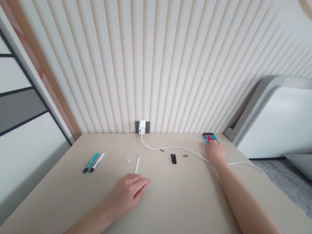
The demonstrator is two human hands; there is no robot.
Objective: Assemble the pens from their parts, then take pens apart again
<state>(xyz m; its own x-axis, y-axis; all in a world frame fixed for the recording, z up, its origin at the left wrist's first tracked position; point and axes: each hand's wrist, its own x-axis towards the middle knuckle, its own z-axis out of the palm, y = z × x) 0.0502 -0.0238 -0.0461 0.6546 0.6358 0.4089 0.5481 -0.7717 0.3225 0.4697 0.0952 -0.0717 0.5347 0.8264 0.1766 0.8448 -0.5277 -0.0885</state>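
Head view: a beige desk [179,215] runs up to a ribbed cream wall panel [161,58], and a white plug charger [142,126] sits in a dark socket plate [147,127] at the foot of that wall. Everything here lies in relation to that charger.

Well to the charger's right, in the desk's back corner, a row of teal and red pens [209,137] lies side by side. The right hand [214,152] rests palm down with its fingers on the near end of that row; whether they grip anything, I cannot tell. The left hand [126,194], nearer the camera and almost straight in front of the charger, lies flat and relaxed, holding nothing. Its fingers sit just short of a slim white pen [137,165], which points toward the charger.

Just left of that pen are small white pieces [128,160], and further left lie a teal pen [91,163] and a white pen [97,161], close together. Right of the charger lie two short black pieces [173,158], with small metal bits [185,155] beside them. A white cable [175,147] leaves the charger and passes behind the right wrist.
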